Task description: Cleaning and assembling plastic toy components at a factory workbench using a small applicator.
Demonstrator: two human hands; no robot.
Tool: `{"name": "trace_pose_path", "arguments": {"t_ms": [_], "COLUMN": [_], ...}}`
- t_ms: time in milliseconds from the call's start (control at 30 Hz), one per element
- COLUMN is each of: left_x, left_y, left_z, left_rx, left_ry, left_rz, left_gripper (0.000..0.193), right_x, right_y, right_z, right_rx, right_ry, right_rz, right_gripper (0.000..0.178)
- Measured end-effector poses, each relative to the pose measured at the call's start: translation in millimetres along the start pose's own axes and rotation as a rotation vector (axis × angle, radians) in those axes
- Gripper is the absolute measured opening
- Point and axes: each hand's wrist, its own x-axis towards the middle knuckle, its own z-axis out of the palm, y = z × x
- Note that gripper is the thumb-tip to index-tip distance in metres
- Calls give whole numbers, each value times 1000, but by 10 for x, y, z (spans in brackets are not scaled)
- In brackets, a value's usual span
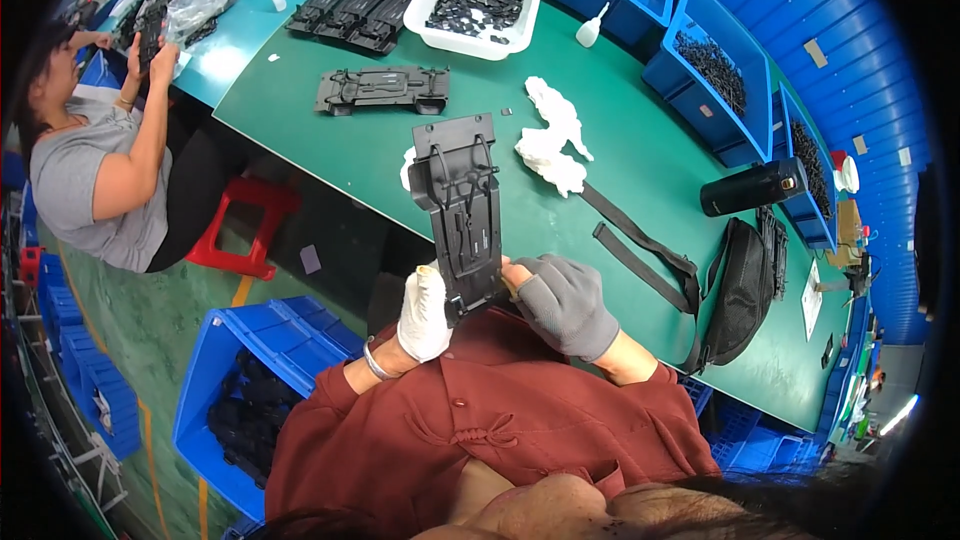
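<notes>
A long black plastic toy car chassis [468,215] stands tilted up in front of me, its far end over the green table. My left hand [424,312], in a white glove, grips its near left corner. At the near right edge, my right hand [566,306] in a grey glove with bare fingertips closes on the same part; the fingertips are partly hidden behind it. Beyond lies a similar black chassis [384,90] on the table. A white tub [416,8] full of small black parts stands farther back, beside a group of black chassis [355,12].
White gloves [552,130], a black strap bag [738,290] and a black bottle [752,188] lie on the green table [620,270]. Blue bins [690,105] line its far right edge. A blue crate [215,360] stands at lower left. A co-worker [125,160] sits near a red stool [245,225].
</notes>
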Motion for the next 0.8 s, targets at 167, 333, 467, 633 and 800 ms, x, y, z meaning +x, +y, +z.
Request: {"name": "trace_pose_path", "arguments": {"t_ms": [167,333,467,633,800], "left_x": [-25,-48,-46,-63,-68], "left_y": [17,22,33,23,32], "left_z": [-29,-13,-11,-38,-73], "left_rx": [116,-72,-113,111,141], "left_ry": [-14,-32,-16,-14,-18], "left_rz": [7,-5,18,40,25], "left_gripper": [94,92,91,95,94], "right_x": [22,53,81,87,98], "right_y": [-11,-39,-45,-33,-37], "right_z": [-12,-44,-54,-64,-58], "right_rx": [-10,-23,-35,-4,11], "right_ry": [-25,-64,-78,-118,-151], "right_rz": [-15,-20,-23,-9,12], "right_gripper": [26,25,23,21,17]}}
